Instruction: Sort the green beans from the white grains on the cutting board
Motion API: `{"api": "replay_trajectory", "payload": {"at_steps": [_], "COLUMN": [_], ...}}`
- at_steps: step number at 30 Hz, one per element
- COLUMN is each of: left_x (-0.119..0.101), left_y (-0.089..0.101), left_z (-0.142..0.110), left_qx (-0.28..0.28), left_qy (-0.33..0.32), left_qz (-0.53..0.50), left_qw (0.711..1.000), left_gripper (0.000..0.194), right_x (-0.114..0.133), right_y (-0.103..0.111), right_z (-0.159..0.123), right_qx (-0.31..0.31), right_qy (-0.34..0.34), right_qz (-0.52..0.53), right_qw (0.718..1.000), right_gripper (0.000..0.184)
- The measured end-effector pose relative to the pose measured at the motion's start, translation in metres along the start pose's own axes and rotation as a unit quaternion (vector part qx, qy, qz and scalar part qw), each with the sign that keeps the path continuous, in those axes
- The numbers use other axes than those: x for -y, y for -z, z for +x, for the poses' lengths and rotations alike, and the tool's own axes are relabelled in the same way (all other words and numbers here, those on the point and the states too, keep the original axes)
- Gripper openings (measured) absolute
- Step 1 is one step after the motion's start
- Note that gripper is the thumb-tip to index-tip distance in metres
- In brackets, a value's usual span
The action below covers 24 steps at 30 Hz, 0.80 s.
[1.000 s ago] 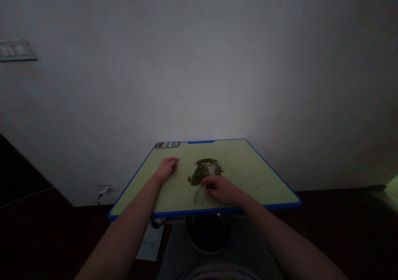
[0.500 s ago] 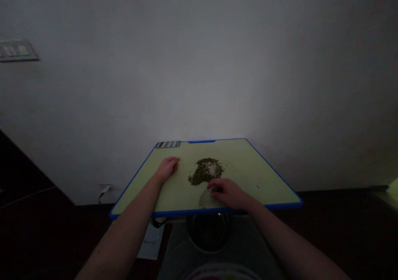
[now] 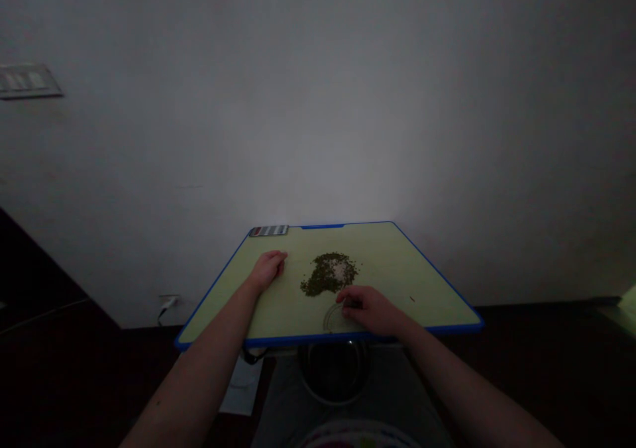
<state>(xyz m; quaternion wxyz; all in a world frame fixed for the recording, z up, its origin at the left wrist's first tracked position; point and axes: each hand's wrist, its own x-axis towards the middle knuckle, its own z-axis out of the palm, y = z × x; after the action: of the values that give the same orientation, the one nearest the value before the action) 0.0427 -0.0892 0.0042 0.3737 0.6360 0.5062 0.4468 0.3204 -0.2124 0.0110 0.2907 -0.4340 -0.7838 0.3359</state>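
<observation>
On a pale yellow board with a blue edge lies a loose heap of small green grains, with a whitish patch of grains in its right part. My right hand is at the near side of the heap, its fingers curled and pinched on a clear curved piece that looks like a protractor. Part of that piece is hidden by the fingers. Left of the heap, apart from it, my left hand rests on the board with curled fingers; nothing shows in it.
A flat panel with rows of keys, like a calculator, lies at the board's far left corner. Below the near edge, a shiny round bowl sits by my lap. A dark sliver lies to the right. The wall stands behind.
My right hand and the clear protractor-like piece have shifted slightly to the right. The left hand and the heap look the same.
</observation>
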Motion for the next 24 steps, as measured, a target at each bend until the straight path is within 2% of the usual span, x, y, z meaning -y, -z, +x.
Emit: {"api": "replay_trajectory", "payload": {"at_steps": [5,13,19,24], "left_x": [0.004,-0.008,0.001,0.005], "left_y": [0.0,-0.001,0.0,0.001], "left_z": [0.003,-0.004,0.001,0.002], "left_qx": [0.002,0.005,0.009,0.011], "left_qy": [-0.004,0.002,0.002,-0.012], "left_qz": [-0.001,-0.011,-0.013,-0.006], "left_qw": [1.0,1.0,1.0,1.0], "left_gripper": [0.037,0.035,0.036,0.038], "right_x": [-0.003,-0.007,-0.002,-0.01], "right_y": [0.0,0.001,0.002,0.015], "right_z": [-0.002,-0.008,-0.011,-0.008], "right_qx": [-0.008,-0.018,-0.017,-0.069], "right_qy": [0.0,-0.007,-0.007,-0.017], "right_qz": [0.006,0.022,0.02,0.016], "right_qw": [1.0,1.0,1.0,0.997], "right_gripper": [0.023,0.021,0.021,0.024]}}
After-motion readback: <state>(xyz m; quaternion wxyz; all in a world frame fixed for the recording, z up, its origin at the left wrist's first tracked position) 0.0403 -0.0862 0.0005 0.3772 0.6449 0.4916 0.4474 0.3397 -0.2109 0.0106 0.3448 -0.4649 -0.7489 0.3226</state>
